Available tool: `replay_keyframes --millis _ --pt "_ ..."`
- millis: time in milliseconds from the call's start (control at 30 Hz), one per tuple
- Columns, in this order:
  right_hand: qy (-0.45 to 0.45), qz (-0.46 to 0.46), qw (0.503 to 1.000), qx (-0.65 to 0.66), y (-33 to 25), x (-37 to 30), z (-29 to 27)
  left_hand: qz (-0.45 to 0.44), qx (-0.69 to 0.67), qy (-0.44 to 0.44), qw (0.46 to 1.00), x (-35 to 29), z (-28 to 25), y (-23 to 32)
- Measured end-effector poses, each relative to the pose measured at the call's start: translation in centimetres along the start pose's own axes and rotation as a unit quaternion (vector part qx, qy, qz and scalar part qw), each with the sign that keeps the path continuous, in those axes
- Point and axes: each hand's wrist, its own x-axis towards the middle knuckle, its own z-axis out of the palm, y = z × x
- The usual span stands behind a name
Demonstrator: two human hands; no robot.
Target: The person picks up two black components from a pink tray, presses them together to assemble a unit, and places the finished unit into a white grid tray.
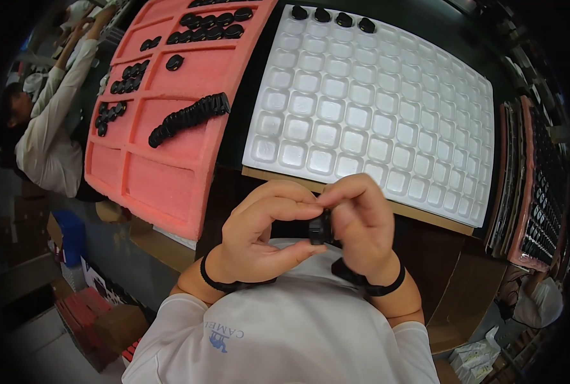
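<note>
Pinching black part [318, 232] — left hand [259, 232]; right hand [363, 225] — grip unclear

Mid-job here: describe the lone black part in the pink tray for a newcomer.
Find the large pink foam tray, left of the white tray. Look in the compartment just beyond the one holding the long, curved row of black parts. The lone part sits there by itself, while its neighbours are bunched in groups.
</note>
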Motion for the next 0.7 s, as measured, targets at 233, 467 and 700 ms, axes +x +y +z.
replay_keyframes --millis 233,467,700 --pt "-0.036 -0.037 0.998 0.032 1.2 0.2 -1.6 0.013 0.017 0.003 1.0 0.1 0.1 -0.4" --pt "-0.042 -0.1 0.989 -0.1 1.2 0.1 -1.4 0.024 0.034 0.001 0.999 0.3 0.2 -0.6" --pt "-0.01 -0.034 0.999 0.033 0.8 0.2 -0.8 0.031 -0.004 0.001 1.0 0.6 0.2 -0.6"
